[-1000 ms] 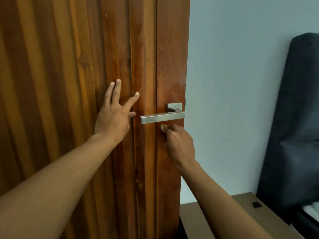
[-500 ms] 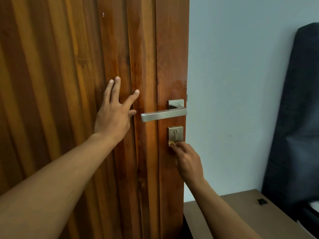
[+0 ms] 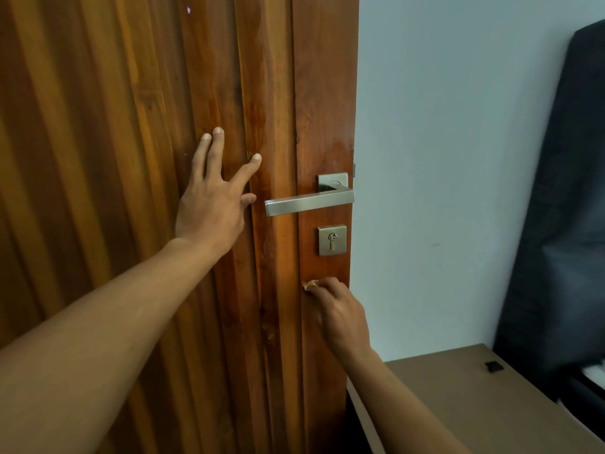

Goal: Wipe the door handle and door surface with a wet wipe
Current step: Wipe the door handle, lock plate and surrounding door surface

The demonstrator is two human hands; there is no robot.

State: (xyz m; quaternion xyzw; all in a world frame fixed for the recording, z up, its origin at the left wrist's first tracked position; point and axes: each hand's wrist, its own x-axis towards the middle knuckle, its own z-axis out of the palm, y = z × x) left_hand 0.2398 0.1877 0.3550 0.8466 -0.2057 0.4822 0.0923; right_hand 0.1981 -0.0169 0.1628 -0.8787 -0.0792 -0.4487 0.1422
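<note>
Left hand (image 3: 212,204) flat on the wooden door (image 3: 137,158), palm down, fingers spread and extended upward, thumb tip just short of the free end of the door handle (image 3: 307,202); it holds nothing. Handle horizontal, brushed metal, on a square plate near the door's right edge. Square keyhole plate (image 3: 332,240) just beneath it. Right hand (image 3: 340,314) below the keyhole plate, fingers curled closed and pressed to the door face near its edge. A small pale scrap, likely the wet wipe (image 3: 310,284), shows at the fingertips against the wood; most of it hidden by the hand. Wood around the handle looks glossy.
</note>
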